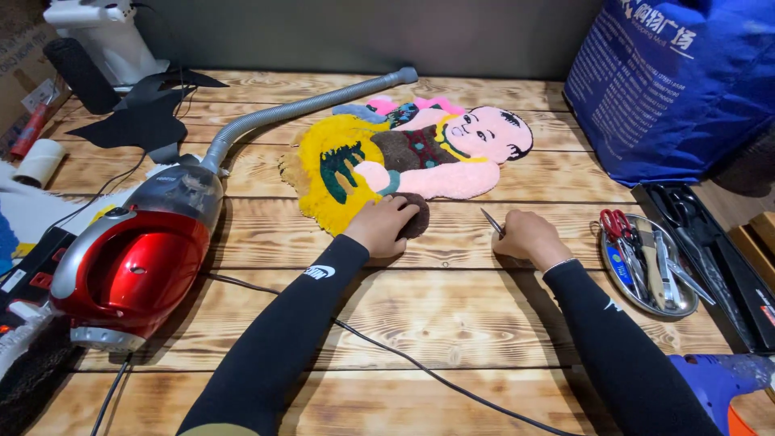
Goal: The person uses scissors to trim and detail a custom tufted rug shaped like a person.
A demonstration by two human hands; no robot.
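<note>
Fingers [401, 211] of the left hand [383, 226] lie spread and slightly curled, pressing down on the dark brown lower edge of the tufted rug piece shaped like a baby figure in yellow, pink and brown yarn [404, 153]; nothing is gripped, contact is palm and fingertips on the pile. Left forearm in a black sleeve runs diagonally up from the lower middle of the view. Right hand [525, 236] is closed into a loose fist around a small pair of metal scissors [492, 222], whose pointed blades stick out up and to the left, toward the rug piece but apart from it; the hand rests on the light burnt-grain wooden plank worktop [452, 307]. Right forearm, also black-sleeved, comes in from the lower right. Rug piece lies flat at centre of the worktop, head end to the right. Left of it sits a red and grey handheld vacuum cleaner [133, 266] with a grey ribbed hose [299, 109] arcing behind the rug. Right of the right hand stands a round metal tray [682, 309] holding scissors and tools. Blue woven bag [670, 81] at upper right.
</note>
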